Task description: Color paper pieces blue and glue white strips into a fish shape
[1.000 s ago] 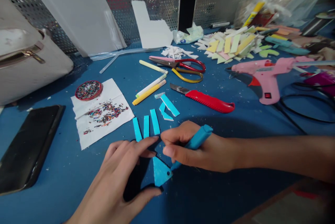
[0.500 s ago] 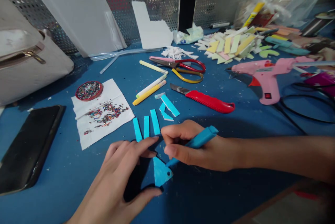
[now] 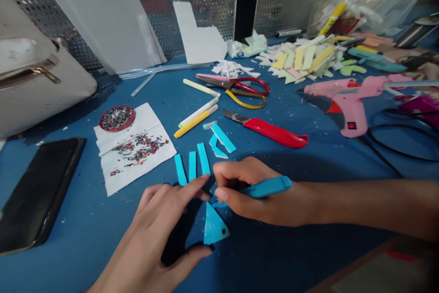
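Observation:
A bright blue triangular piece [image 3: 214, 226] with a small dark round hole or dot near its pointed end lies on the blue table. My left hand [image 3: 164, 220] steadies it, thumb at the lower corner and a finger at the upper one, with the index finger stretched out above. My right hand [image 3: 254, 190] grips a blue marker [image 3: 269, 188] like a pen; its tip meets the triangle's upper edge. Three blue strips [image 3: 192, 165] stand in a row just beyond my left fingertips. More blue offcuts [image 3: 222, 137] lie past my right hand.
Beyond my hands lie a red utility knife [image 3: 274, 132], scissors [image 3: 247, 89] and pale yellow sticks [image 3: 197, 120]. A pink glue gun [image 3: 353, 101] with its cable is at right. Left are a phone [image 3: 37, 192], beads on paper [image 3: 135, 169] and a bag [image 3: 41, 82].
The marker has tilted flatter, and its tip has shifted left and up along the triangle's upper edge. The triangle has turned slightly and moved a little to the right.

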Available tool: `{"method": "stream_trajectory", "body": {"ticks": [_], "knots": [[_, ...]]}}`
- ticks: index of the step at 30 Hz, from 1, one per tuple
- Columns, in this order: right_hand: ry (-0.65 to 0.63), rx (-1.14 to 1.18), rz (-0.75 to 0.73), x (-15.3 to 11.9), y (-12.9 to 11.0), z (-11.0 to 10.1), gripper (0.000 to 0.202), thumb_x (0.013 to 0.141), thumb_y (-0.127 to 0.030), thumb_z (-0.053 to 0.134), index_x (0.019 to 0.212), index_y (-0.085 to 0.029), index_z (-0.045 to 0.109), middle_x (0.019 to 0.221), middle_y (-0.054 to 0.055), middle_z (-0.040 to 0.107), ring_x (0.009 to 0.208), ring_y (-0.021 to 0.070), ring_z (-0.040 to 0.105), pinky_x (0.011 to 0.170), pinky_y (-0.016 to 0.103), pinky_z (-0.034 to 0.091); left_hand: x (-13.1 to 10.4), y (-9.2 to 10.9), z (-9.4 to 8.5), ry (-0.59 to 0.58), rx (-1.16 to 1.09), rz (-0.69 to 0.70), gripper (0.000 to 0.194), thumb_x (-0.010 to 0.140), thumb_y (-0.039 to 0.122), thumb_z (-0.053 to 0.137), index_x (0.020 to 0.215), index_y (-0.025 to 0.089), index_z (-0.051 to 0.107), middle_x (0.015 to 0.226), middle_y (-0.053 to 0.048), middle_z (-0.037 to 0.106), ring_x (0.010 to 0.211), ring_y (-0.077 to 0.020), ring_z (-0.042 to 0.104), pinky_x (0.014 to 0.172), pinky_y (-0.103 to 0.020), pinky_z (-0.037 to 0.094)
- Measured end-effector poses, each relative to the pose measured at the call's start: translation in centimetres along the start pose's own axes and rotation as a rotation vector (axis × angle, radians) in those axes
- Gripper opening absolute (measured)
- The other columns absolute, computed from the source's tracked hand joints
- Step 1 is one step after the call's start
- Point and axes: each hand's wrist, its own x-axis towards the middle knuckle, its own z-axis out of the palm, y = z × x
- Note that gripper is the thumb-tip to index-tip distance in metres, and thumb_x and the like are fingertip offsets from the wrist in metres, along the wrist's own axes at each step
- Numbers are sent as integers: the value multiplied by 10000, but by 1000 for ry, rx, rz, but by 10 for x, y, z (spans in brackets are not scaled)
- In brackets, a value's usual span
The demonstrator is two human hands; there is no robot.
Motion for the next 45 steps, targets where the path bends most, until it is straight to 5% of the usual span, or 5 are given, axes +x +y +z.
{"method": "stream_trajectory", "body": {"ticks": [45], "knots": [[-127, 92, 4, 2, 3, 0, 344, 920, -327, 581, 663, -158, 425, 563, -78, 386, 513, 40, 327, 469, 162, 269, 0, -3, 2, -5, -16, 15, 647, 915, 353, 626, 1458, 347, 275, 1235, 0, 575, 1055, -215, 514, 906, -332, 430]]}}
